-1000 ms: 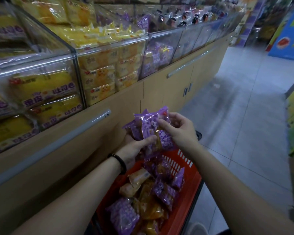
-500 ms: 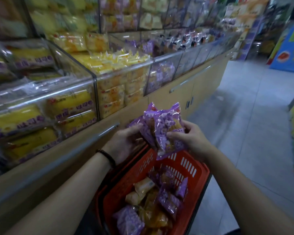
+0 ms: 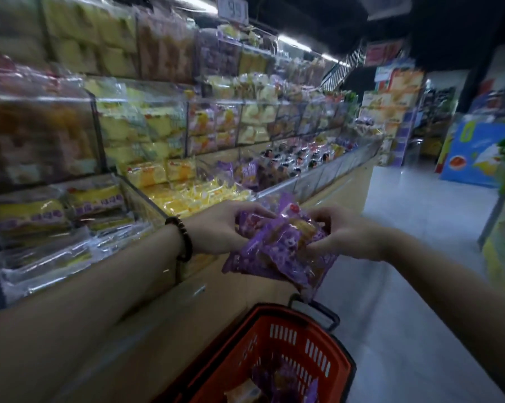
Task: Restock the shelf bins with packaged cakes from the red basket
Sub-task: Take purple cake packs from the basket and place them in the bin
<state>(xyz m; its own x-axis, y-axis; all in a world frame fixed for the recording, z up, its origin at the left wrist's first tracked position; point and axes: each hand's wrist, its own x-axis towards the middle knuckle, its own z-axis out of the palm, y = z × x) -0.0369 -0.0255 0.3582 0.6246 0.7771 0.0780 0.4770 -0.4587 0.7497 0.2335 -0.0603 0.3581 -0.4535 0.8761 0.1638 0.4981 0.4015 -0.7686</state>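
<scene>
Both hands hold a bunch of purple packaged cakes in front of me, above the red basket. My left hand, with a dark bead bracelet at the wrist, grips the bunch from the left. From the right, my right hand pinches the wrappers. More purple and orange packets lie in the basket bottom. A clear bin with purple packets sits just beyond my hands on the shelf.
Clear plastic bins of yellow cakes line the wooden counter on the left, with more bins stacked above. The tiled aisle floor runs along the right. A blue display stands at the far right.
Both hands have lifted the purple packets higher, up to the level of the bin rims. My view has tilted up, so more of the upper shelves shows and less of the basket.
</scene>
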